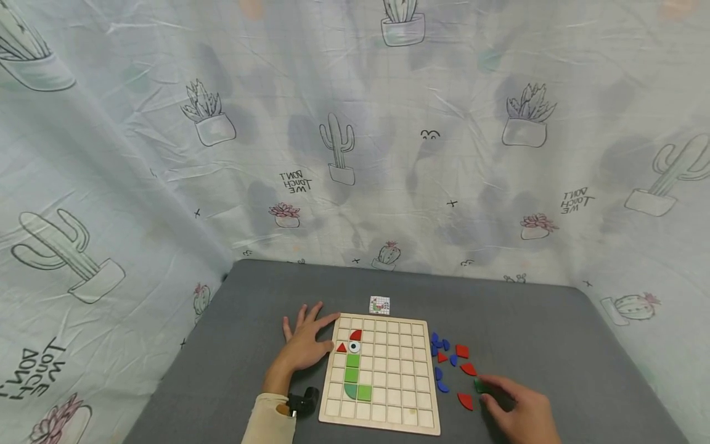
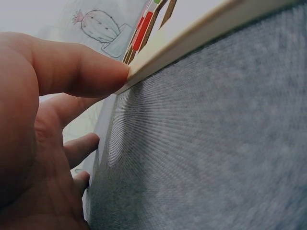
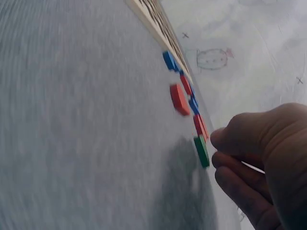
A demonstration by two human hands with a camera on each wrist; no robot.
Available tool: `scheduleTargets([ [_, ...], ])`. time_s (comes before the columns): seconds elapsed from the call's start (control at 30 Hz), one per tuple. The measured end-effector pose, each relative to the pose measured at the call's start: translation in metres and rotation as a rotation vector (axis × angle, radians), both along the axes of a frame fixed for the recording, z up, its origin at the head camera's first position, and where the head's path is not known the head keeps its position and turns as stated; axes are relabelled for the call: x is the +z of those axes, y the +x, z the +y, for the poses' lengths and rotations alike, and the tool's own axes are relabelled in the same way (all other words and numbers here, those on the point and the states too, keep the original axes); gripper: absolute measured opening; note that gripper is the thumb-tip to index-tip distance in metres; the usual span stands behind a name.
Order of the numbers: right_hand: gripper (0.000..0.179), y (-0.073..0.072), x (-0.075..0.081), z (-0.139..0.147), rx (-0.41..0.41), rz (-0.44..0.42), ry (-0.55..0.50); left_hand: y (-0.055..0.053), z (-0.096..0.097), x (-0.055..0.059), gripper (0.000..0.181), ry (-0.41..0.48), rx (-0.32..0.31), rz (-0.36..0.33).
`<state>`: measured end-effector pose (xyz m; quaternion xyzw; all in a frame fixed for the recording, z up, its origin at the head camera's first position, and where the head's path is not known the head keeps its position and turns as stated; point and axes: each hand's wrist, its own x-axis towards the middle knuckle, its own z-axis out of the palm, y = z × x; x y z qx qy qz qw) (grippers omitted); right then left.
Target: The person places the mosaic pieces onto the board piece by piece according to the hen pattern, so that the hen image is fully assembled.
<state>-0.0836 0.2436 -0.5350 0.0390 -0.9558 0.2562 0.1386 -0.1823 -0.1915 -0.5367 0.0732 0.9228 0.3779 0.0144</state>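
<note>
My left hand (image 1: 304, 346) steadies the wooden grid board (image 1: 399, 376), its fingers spread out. The thumb touches the board's left edge and the index finger reaches its top left corner. A green puzzle piece (image 3: 201, 151) sits at the tips of my right hand (image 1: 521, 410), pinched between thumb and index finger, partly hidden from above. On the board, a red quarter piece (image 1: 356, 335), a red triangle (image 1: 341, 348), an eye piece (image 1: 354, 346), several green squares (image 1: 352, 375) and a teal quarter piece (image 1: 350, 390) form a bent figure.
Between the board and my right hand lie several blue pieces (image 1: 442, 386), a red square (image 1: 462, 351), and red quarter pieces (image 1: 465, 401). A small picture card (image 1: 379, 305) lies behind the board on the grey table (image 1: 266, 287). A cactus-print cloth (image 1: 377, 172) surrounds the table's back and sides.
</note>
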Motion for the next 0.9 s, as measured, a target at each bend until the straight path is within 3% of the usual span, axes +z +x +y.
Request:
scheduleTargets([
  [0.13,0.033,0.002,0.000,0.008,-0.024,-0.056,0.007,0.000,-0.001,-0.001,0.066,0.003,0.000,0.000],
  [0.3,0.030,0.006,-0.001,0.006,-0.021,-0.040,0.011,0.000,-0.001,-0.001,0.066,0.004,0.000,0.000],
  [0.5,0.026,0.001,0.002,0.001,-0.017,-0.124,-0.043,0.000,-0.001,0.000,0.066,0.003,0.002,-0.001],
  [0.63,0.032,-0.005,0.002,-0.001,0.002,-0.048,-0.025,0.001,-0.001,0.001,0.066,0.005,-0.001,-0.004],
  [0.77,0.041,-0.010,-0.003,-0.002,0.070,0.044,0.006,0.001,-0.001,0.001,0.066,0.010,-0.004,-0.006],
  [0.9,0.044,-0.012,-0.005,-0.004,0.119,0.061,0.021,0.000,-0.001,0.001,0.066,0.010,-0.004,-0.007],
])
